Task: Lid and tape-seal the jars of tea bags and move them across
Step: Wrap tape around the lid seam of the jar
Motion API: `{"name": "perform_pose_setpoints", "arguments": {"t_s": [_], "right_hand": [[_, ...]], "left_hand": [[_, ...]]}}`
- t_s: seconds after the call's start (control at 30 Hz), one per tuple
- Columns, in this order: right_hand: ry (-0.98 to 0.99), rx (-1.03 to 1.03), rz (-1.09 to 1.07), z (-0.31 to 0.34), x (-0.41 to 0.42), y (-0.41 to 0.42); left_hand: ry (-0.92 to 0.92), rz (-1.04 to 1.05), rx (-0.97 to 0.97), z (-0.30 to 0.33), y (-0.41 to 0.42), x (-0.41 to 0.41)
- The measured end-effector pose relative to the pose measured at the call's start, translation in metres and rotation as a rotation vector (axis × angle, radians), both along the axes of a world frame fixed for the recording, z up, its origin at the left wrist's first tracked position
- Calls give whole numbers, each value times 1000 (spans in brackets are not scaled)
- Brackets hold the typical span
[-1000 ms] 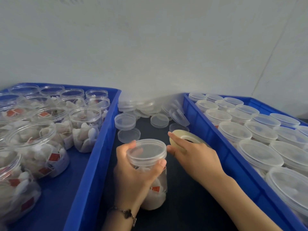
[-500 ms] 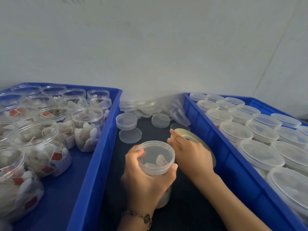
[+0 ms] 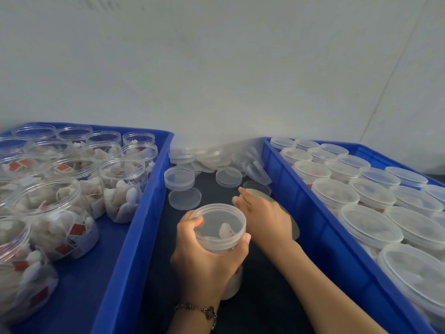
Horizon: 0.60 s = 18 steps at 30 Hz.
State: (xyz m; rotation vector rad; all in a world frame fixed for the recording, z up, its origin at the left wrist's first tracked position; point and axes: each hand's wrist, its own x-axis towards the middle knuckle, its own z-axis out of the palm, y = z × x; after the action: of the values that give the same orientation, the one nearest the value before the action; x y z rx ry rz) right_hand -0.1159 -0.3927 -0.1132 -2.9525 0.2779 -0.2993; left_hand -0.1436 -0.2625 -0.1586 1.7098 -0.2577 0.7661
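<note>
My left hand (image 3: 204, 259) grips a clear jar of tea bags (image 3: 220, 227) with its lid on, standing on the dark table between two blue trays. Right of the jar, my right hand (image 3: 262, 215) holds a roll of clear tape (image 3: 292, 227) on edge, fingers curled over its rim; most of the roll is hidden behind the hand. The left blue tray (image 3: 134, 213) holds several open jars of tea bags (image 3: 122, 186). Several lidded jars (image 3: 370, 225) fill the right blue tray (image 3: 320, 227).
Loose clear lids (image 3: 184, 198) lie and stack on the dark table (image 3: 262, 285) in the gap between the trays, toward the white wall. A bracelet sits on my left wrist.
The jar in my left hand has tipped upright and shifted a little right. My right hand has kept hold of the tape roll and stood it more on edge beside the jar.
</note>
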Motion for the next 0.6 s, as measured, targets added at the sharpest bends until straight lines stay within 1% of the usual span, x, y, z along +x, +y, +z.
{"name": "perform_pose_setpoints", "arguments": {"t_s": [0.07, 0.17, 0.3, 0.43, 0.53, 0.6], "right_hand": [[-14, 20, -10, -1, 3, 1], [-30, 105, -34, -3, 7, 2], [-1, 98, -41, -5, 12, 1], [-22, 156, -77, -5, 17, 0], [4, 124, -71, -7, 20, 0], [-28, 146, -89, -7, 22, 0]], "left_hand": [[-19, 7, 17, 0, 0, 1], [-14, 18, 22, 0, 0, 2], [-20, 30, 17, 2, 1, 1], [-39, 27, 52, 1, -1, 1], [-41, 32, 44, 2, -2, 0], [-46, 30, 34, 1, -2, 1]]}}
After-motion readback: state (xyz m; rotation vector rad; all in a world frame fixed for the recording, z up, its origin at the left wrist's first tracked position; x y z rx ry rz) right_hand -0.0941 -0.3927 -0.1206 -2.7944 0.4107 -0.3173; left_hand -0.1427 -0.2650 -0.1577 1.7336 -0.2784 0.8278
